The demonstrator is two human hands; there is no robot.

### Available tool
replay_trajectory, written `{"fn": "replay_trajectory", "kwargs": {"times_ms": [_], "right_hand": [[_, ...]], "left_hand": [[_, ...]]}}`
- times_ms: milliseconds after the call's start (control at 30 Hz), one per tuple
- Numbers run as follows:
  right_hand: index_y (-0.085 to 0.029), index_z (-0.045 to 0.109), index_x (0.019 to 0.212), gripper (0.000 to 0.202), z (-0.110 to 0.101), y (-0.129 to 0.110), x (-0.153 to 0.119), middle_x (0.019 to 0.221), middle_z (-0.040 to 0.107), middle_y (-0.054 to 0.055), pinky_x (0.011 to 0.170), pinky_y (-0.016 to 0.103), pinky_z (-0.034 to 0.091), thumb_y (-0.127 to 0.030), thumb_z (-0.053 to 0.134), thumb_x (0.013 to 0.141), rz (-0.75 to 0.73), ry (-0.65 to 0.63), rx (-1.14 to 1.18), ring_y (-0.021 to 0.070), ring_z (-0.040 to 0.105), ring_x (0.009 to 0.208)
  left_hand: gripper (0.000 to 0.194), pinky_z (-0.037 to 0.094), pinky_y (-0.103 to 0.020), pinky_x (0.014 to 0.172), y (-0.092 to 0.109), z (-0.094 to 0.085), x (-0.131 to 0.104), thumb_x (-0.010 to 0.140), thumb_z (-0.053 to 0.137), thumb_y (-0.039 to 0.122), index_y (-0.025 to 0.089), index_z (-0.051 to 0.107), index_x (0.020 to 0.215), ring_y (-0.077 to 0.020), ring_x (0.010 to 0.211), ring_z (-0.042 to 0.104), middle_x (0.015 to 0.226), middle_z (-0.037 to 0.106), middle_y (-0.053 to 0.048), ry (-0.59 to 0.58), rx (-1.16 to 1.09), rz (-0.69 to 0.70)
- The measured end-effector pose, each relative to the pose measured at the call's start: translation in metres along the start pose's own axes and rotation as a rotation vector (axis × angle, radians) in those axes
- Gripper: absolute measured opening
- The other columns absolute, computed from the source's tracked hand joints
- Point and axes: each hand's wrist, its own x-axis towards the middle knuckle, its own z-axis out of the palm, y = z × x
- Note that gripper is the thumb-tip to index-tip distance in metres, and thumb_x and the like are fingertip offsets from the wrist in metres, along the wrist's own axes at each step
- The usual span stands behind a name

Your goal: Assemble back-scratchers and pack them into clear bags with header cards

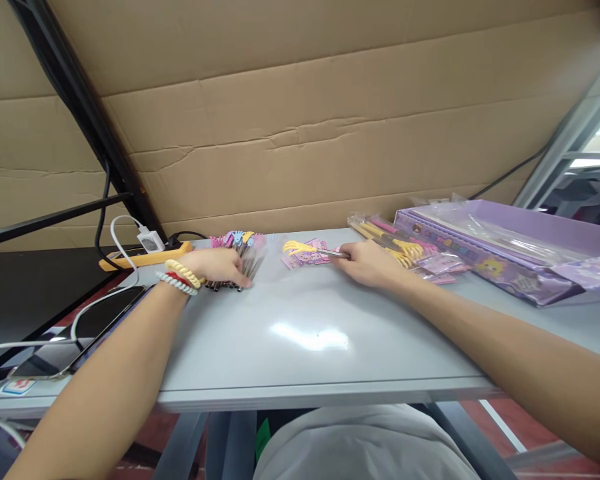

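My right hand (pixel 365 262) is closed round the metal handle of a yellow back scratcher (pixel 300 249). Its hand-shaped head points left, above pink printed cards (pixel 313 257) on the table. On the left, my left hand (pixel 223 267) lies curled over a pile of back scratchers (pixel 250 257), its fingertips at their handle ends. Their pink, blue and yellow heads face the cardboard; part of the pile is hidden under the hand. Beyond my right hand are bagged back scratchers (pixel 405 250) with yellow and pink heads.
A purple printed box (pixel 500 267) holding clear plastic bags stands at the right. A yellow power strip (pixel 180 253) with a white charger (pixel 151 240) and a dark phone (pixel 107 320) are at the left. A cardboard wall (pixel 290 133) closes off the back of the grey table (pixel 280 360).
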Motion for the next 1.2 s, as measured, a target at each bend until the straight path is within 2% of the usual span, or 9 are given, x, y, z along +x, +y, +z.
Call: {"fn": "replay_trajectory", "kwargs": {"times_ms": [100, 233, 367, 600, 700, 867, 1000, 1100, 1200], "right_hand": [[-0.02, 0.062, 0.074, 0.041, 0.0, -0.001, 0.0, 0.077, 0.067, 0.008, 0.053, 0.027, 0.029, -0.05, 0.037, 0.087, -0.001, 0.0, -0.002, 0.0201, 0.058, 0.069], [-0.02, 0.064, 0.076, 0.041, 0.0, -0.001, 0.0, 0.078, 0.067, 0.009, 0.053, 0.027, 0.03, -0.05, 0.037, 0.087, 0.003, -0.008, -0.003, 0.0204, 0.058, 0.069], [-0.019, 0.064, 0.078, 0.041, 0.001, 0.0, 0.0, 0.078, 0.067, 0.009, 0.053, 0.026, 0.03, -0.049, 0.038, 0.088, -0.009, -0.013, 0.012, 0.0194, 0.058, 0.068], [-0.02, 0.063, 0.077, 0.042, 0.003, 0.002, 0.001, 0.078, 0.067, 0.008, 0.054, 0.026, 0.03, -0.05, 0.035, 0.088, -0.014, 0.003, 0.008, 0.0202, 0.059, 0.07], [-0.021, 0.062, 0.075, 0.044, 0.003, 0.002, 0.002, 0.077, 0.066, 0.008, 0.053, 0.026, 0.03, -0.051, 0.034, 0.089, -0.011, -0.008, 0.013, 0.0196, 0.058, 0.069], [-0.02, 0.062, 0.073, 0.046, 0.003, 0.003, 0.002, 0.075, 0.066, 0.008, 0.052, 0.026, 0.03, -0.053, 0.035, 0.089, 0.003, -0.038, 0.043, 0.0188, 0.057, 0.066], [-0.019, 0.063, 0.073, 0.045, 0.004, 0.004, 0.003, 0.075, 0.066, 0.009, 0.053, 0.027, 0.031, -0.052, 0.037, 0.089, -0.016, -0.033, 0.038, 0.0191, 0.058, 0.067], [-0.019, 0.062, 0.073, 0.044, 0.003, 0.004, 0.003, 0.074, 0.066, 0.008, 0.054, 0.026, 0.031, -0.05, 0.037, 0.089, -0.031, -0.029, 0.043, 0.0185, 0.058, 0.066], [-0.018, 0.061, 0.072, 0.043, 0.002, 0.002, 0.002, 0.074, 0.066, 0.008, 0.054, 0.026, 0.031, -0.05, 0.037, 0.089, -0.036, -0.035, 0.05, 0.0178, 0.058, 0.066]], "left_hand": [[0.03, 0.03, -0.024, 0.05, -0.017, -0.007, 0.0, 0.053, 0.071, 0.048, 0.02, 0.062, 0.055, -0.0137, 0.052, 0.045, 0.052, 0.055, 0.002, -0.083, -0.053, 0.031], [0.033, 0.028, -0.024, 0.051, -0.019, -0.008, 0.0, 0.053, 0.071, 0.05, 0.02, 0.056, 0.053, -0.013, 0.054, 0.043, 0.054, 0.052, 0.003, -0.043, -0.136, 0.088], [0.031, 0.027, -0.025, 0.051, -0.02, -0.011, -0.003, 0.05, 0.073, 0.044, 0.02, 0.053, 0.052, -0.013, 0.053, 0.04, 0.05, 0.049, 0.004, -0.022, -0.139, 0.058], [0.029, 0.026, -0.026, 0.053, -0.044, -0.02, -0.001, 0.052, 0.065, 0.041, 0.021, 0.043, 0.053, -0.013, 0.052, 0.036, 0.049, 0.04, 0.006, 0.126, -0.101, 0.019], [0.031, 0.025, -0.026, 0.054, -0.047, -0.02, 0.0, 0.056, 0.063, 0.038, 0.021, 0.037, 0.052, -0.0126, 0.051, 0.034, 0.048, 0.036, 0.006, 0.217, -0.078, -0.053], [0.029, 0.023, -0.027, 0.052, -0.038, -0.017, -0.002, 0.058, 0.062, 0.037, 0.021, 0.039, 0.05, -0.0139, 0.051, 0.039, 0.049, 0.041, 0.003, 0.323, 0.071, -0.166], [0.035, 0.025, -0.028, 0.052, -0.027, -0.012, -0.001, 0.067, 0.056, 0.049, 0.021, 0.042, 0.051, -0.0168, 0.052, 0.046, 0.05, 0.049, 0.0, 0.452, 0.135, -0.184], [0.039, 0.027, -0.028, 0.053, -0.013, -0.004, 0.003, 0.074, 0.047, 0.057, 0.022, 0.047, 0.059, -0.0208, 0.06, 0.053, 0.059, 0.058, -0.004, 0.574, 0.145, -0.146], [0.044, 0.031, -0.029, 0.056, 0.001, 0.006, 0.007, 0.078, 0.04, 0.063, 0.021, 0.054, 0.078, -0.0251, 0.072, 0.059, 0.077, 0.065, -0.008, 0.621, 0.118, -0.124]]}}
